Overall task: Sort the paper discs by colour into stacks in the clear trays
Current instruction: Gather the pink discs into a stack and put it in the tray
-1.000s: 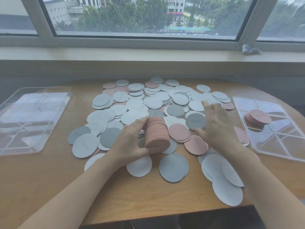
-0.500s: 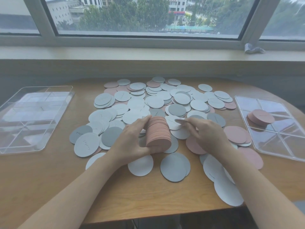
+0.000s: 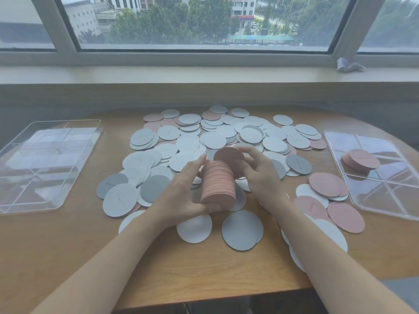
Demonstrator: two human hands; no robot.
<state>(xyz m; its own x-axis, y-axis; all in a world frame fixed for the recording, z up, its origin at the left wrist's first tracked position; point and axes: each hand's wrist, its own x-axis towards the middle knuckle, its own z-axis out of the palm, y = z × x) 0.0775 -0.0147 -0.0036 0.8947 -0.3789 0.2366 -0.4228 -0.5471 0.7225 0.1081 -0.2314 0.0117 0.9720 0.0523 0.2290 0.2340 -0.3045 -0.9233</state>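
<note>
**Head view: sorting table, contents**

Round-edged wooden table [image 3: 68,257] under a window. Loose heap of white, grey and pink paper discs [image 3: 213,139] at centre. Thick pink disc stack [image 3: 217,184] gripped in left hand [image 3: 183,196]; single pink paper disc [image 3: 229,156] pinched by right hand [image 3: 260,175], tilted at stack's top. Clear compartmented plastic tray [image 3: 45,166] far left. Second clear tray [image 3: 383,177] far right, holding short pink stack [image 3: 360,159].

This looks like an upper-floor room in a city building, an office or a flat; which of the two cannot be told. A wide metal-framed window [image 3: 204,26] looks down on treetops, apartment blocks and a street. Below it runs a pale sill [image 3: 158,74], and against that wall stands a round-edged wooden worktop [image 3: 56,245] in daylight.
</note>
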